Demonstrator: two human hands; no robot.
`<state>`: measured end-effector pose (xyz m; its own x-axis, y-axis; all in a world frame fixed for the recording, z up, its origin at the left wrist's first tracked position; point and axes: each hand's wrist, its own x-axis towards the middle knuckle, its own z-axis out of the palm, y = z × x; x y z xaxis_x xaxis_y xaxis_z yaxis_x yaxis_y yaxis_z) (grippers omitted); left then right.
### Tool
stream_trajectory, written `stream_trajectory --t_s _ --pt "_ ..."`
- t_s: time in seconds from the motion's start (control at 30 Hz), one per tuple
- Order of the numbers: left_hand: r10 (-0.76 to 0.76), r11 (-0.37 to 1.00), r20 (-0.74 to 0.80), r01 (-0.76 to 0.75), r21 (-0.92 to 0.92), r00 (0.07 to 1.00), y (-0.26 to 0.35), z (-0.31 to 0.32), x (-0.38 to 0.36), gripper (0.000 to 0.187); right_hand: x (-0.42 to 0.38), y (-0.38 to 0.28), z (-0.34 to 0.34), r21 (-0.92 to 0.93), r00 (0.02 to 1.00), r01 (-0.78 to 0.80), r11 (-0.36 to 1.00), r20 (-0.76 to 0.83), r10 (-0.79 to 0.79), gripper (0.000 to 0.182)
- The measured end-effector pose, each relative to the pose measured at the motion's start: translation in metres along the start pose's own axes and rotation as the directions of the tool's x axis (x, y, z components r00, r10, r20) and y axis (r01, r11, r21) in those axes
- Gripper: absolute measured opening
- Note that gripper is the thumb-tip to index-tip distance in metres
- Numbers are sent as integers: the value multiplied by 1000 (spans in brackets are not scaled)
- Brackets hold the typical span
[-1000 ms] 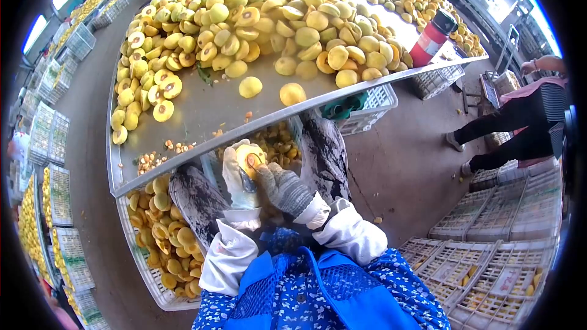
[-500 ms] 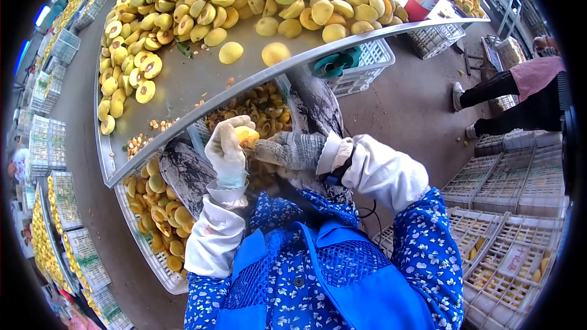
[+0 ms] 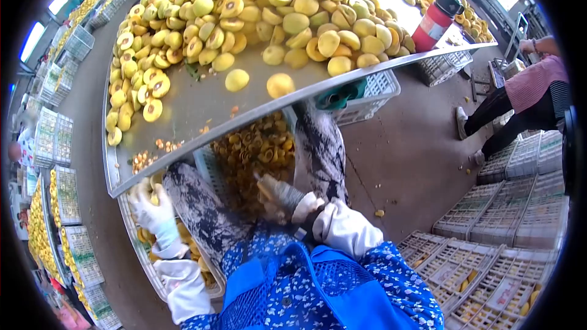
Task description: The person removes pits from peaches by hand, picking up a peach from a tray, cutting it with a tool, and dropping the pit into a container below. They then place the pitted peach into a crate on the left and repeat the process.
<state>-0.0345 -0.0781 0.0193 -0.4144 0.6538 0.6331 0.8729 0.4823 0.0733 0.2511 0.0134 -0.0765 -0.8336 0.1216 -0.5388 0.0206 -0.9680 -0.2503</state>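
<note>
My left hand point(image 3: 154, 211), in a white glove, is over the white crate point(image 3: 131, 223) of yellow halved fruit point(image 3: 202, 263) at the lower left. Its fingers are apart, with yellow fruit showing between and behind them. My right hand point(image 3: 286, 198), in a grey glove, is near my lap, beside the crate of peels and scraps point(image 3: 257, 153) between my knees. Its fingers are curled and blurred by motion. A thin pale tip juts from them; what it belongs to is too smeared to name. Above both hands, a metal table point(image 3: 202, 107) bears a heap of halved peach-like fruit point(image 3: 293, 21).
A red bottle point(image 3: 435, 21) stands on the table's right side. Under the table edge is a white crate point(image 3: 373, 95) with a dark green cloth point(image 3: 339, 96). Stacked crates point(image 3: 489, 263) stand at the right. A person point(image 3: 526, 98) stands beyond them; another person's sleeve shows across the table.
My hands were together over the scrap crate with a piece of yellow fruit. They have parted: the left went to the lower-left crate, the right lower toward my lap.
</note>
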Motion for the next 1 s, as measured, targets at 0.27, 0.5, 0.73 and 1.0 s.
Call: stream_trajectory --t_s 0.27,0.5,0.73,1.0 --pt "513 856 642 -397 -331 570 251 53 149 60 12 -1 15 -366 962 155 918 -154 -225 53" --pt "482 876 803 -207 -436 350 288 126 154 79 15 -3 4 -346 961 113 932 -200 -191 50" --pt "459 -407 635 783 -471 621 168 44 111 49 -16 -13 28 -342 890 355 870 -160 -426 31" --pt "209 -562 775 722 -404 596 122 50 16 51 -9 -22 54 -835 258 320 -448 532 -806 22"
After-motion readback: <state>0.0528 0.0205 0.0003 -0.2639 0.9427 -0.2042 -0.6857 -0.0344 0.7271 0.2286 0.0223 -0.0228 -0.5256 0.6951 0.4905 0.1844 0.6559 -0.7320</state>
